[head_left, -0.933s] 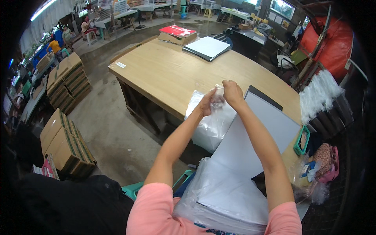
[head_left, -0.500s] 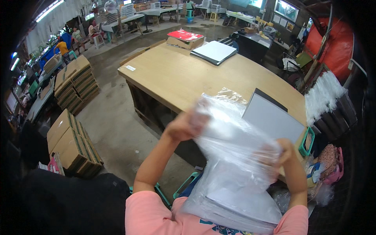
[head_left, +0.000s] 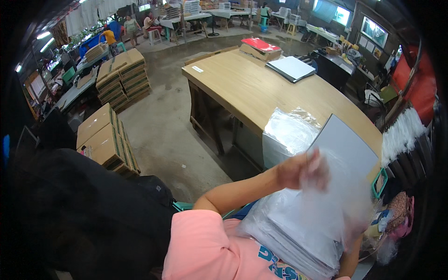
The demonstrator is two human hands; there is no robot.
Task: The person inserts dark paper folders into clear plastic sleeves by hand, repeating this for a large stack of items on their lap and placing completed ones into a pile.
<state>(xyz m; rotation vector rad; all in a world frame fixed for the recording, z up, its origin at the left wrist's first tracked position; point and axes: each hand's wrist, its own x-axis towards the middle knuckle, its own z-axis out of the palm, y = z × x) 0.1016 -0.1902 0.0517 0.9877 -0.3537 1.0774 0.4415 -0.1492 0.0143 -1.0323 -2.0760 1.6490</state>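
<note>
While left hand (head_left: 304, 171) clamps clear bag (head_left: 339, 189) above sheet stack (head_left: 291, 228), right hand (head_left: 356, 229) shows veiled at stack's right, grip I cannot tell.

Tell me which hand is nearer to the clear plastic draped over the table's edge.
Left. The left hand is just below and right of the draped plastic in view; the right hand, blurred, is farther off toward the lower right.

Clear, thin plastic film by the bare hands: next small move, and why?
Probably ease the bare left hand leftward to spread the clear, thin plastic film: that hand is at the film's left side, the bare right hand shows blurred at its lower right, and blur hides whether the film is open.
</note>
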